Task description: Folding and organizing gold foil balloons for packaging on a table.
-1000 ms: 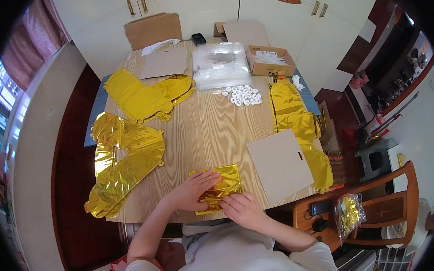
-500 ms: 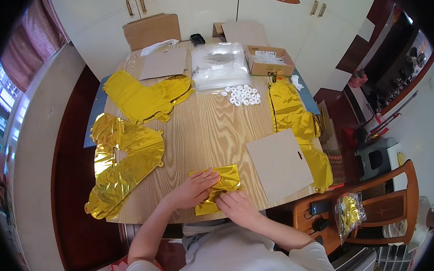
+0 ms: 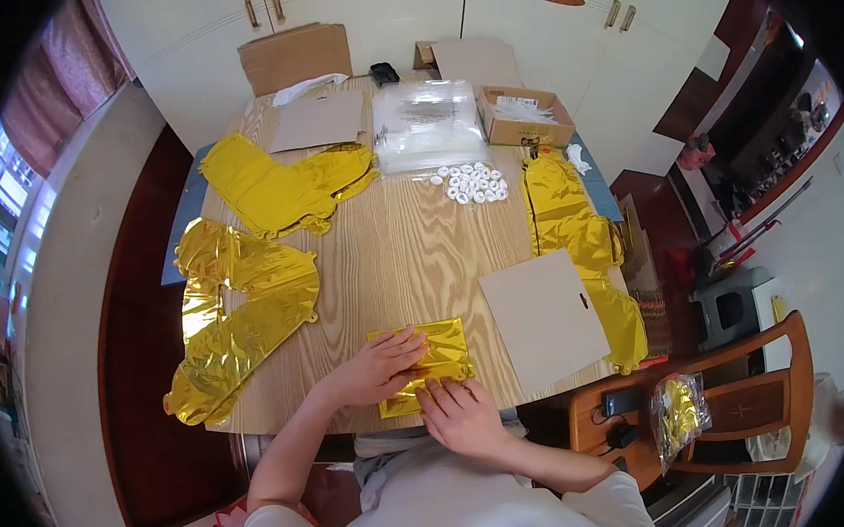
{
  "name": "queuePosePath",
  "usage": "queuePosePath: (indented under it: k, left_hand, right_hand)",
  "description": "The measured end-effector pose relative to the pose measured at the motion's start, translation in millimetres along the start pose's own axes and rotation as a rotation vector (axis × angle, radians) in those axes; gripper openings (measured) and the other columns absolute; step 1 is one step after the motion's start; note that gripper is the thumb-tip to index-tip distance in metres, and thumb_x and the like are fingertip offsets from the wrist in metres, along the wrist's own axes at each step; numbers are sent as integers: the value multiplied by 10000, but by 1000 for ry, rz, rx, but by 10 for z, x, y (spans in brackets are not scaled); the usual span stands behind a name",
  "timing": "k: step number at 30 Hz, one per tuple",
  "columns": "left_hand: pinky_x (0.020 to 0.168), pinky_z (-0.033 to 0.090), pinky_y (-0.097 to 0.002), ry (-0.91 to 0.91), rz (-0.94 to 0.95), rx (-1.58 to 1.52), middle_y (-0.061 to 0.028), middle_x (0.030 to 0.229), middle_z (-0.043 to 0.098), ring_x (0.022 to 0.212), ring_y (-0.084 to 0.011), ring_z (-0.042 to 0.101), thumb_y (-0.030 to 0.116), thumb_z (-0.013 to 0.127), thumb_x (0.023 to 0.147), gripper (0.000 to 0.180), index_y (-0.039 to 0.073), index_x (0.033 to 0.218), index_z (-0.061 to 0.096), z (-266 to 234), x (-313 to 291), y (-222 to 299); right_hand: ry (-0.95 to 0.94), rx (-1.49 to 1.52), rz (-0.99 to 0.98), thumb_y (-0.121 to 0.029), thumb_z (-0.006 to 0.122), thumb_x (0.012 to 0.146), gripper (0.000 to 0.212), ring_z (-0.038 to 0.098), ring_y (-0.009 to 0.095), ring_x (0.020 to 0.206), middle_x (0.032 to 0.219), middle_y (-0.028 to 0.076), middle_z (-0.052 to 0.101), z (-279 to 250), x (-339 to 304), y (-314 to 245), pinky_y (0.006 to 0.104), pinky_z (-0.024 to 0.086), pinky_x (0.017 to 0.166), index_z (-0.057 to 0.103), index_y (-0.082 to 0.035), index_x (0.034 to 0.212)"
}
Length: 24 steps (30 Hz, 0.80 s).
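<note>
A shiny gold foil balloon (image 3: pixel 446 341), folded into a flat rectangle, lies on the table near its front edge, in front of my body. My left hand (image 3: pixel 382 366) rests flat across its left and middle part, fingers stretched to the right. Beside it, my right hand (image 3: pixel 462 414) lies over the lower right part, with fingers extended on the foil. The foil under both palms is hidden. Just to the right lies a beige cardboard sheet (image 3: pixel 544 322) with a small dark slot.
Unfolded gold foil balloons lie at the left (image 3: pixel 251 317), far left (image 3: pixel 272 188) and right (image 3: pixel 563 202) of the wooden table (image 3: pixel 393 256). Farther back are white rings (image 3: pixel 475 185), clear plastic bags (image 3: pixel 429 133) and an open carton (image 3: pixel 530 129). A chair (image 3: pixel 740 403) stands at the right.
My right hand has shifted slightly, and its bent fingers now lie straighter on the foil. My left hand stays in place.
</note>
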<state>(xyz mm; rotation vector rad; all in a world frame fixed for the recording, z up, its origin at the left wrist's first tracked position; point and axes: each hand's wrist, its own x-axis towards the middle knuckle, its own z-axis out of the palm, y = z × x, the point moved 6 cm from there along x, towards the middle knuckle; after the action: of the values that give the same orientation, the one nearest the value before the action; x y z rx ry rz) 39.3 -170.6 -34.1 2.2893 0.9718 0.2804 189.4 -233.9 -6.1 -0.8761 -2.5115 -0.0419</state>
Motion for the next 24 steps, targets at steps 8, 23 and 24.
queuePosePath:
  k: [8,23,24]
  left_hand:
    - [1200,157,-488,-39,39,72,-137,1588,279,1488,-321,204,302,681,871,757,92,1512,337,-6,13,30]
    - [1167,263,-494,-56,45,442,-83,1515,404,1423,-331,335,328,576,939,545,175,1448,457,122,-165,328]
    - [1164,269,-496,-14,39,444,-85,1502,416,1415,-340,343,325,584,933,544,178,1442,462,157,-196,350]
  right_hand:
    - [-48,-40,54,-295,642,858,388,600,263,1099,1128,136,676,22,-63,-33,448,387,1040,683,-6,1114]
    - [-70,-48,78,-273,634,862,359,576,250,1155,1118,115,693,-116,-142,129,420,393,1010,708,-3,1087]
    - [-72,-43,81,-272,635,860,360,576,247,1150,1113,113,694,-115,-141,130,417,396,1002,708,-3,1086]
